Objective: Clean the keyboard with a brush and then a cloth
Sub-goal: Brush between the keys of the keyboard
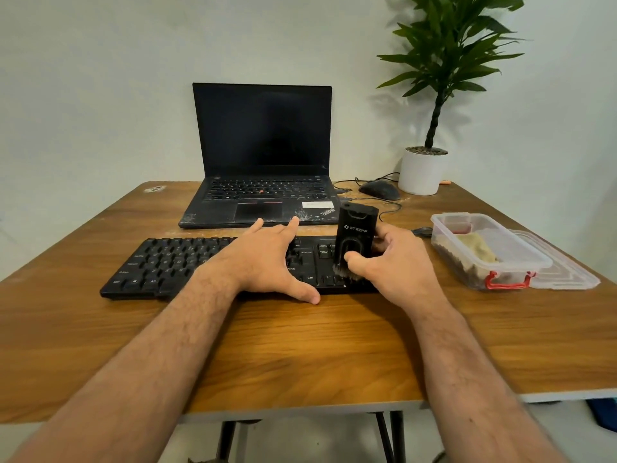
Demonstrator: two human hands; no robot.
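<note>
From the head camera, a black full-size plastic keyboard (187, 262) lies flat on a brown wood-grain tabletop (300, 345), running parallel to the near edge and set about midway between the near and far edges. The left hand (267, 259) lies palm down across the middle of the keyboard with its fingers straight and spread, fingertips reaching past the far edge of the keys and the thumb resting on the wood just in front of the keyboard. The right hand (390, 262) grips a black rectangular brush with white lettering on its casing (355, 235); the thumb presses the front face and the fingers wrap behind it. The brush stands nearly upright, bristles down and touching the keys at the right part of the keyboard, near the arrow keys.

Behind the keyboard, toward the far edge, an open black laptop with a dark screen (263, 155) faces the person; its palm rest looks dusty and scratched. To the right of the laptop sit a black corded computer mouse (379, 189) and, at the far right corner, a white round pot holding a green leafy plant (422, 172). Near the right edge stands a clear plastic rectangular box with a red clip (480, 262) on its near end. Inside it lies a crumpled beige cloth (477, 247), untouched. The box's clear plastic lid (564, 272) lies flat just beside it on the right, touching or nearly touching its wall.
</note>
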